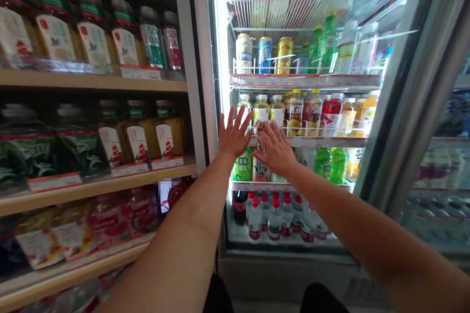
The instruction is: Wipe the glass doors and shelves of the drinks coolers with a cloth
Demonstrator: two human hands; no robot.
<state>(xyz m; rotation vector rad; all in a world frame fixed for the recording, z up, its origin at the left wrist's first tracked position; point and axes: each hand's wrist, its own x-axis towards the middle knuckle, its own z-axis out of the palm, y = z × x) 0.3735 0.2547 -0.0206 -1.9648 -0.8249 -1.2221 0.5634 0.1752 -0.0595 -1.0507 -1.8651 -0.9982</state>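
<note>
Two hands are reaching into the drinks fridge [304,80], sitting just beside each other without touching. The left hand [235,132] is spreading its fingers open in front of the fridge's row of juice bottles [262,110], gripping nothing. The right hand [275,149] is lying over a pale bottle [260,168], its fingers touching the bottle's upper part, though whether it is clamping the bottle is impossible to tell. That bottle is standing inside the fridge, just beside a green-labelled bottle [242,166]. Cans [264,54] are lining the shelf above the hands, and red-capped water bottles [273,217] are standing at the bottom of the fridge. Left of the fridge, wooden shelves [88,80] are holding labelled jars [91,34]
</note>
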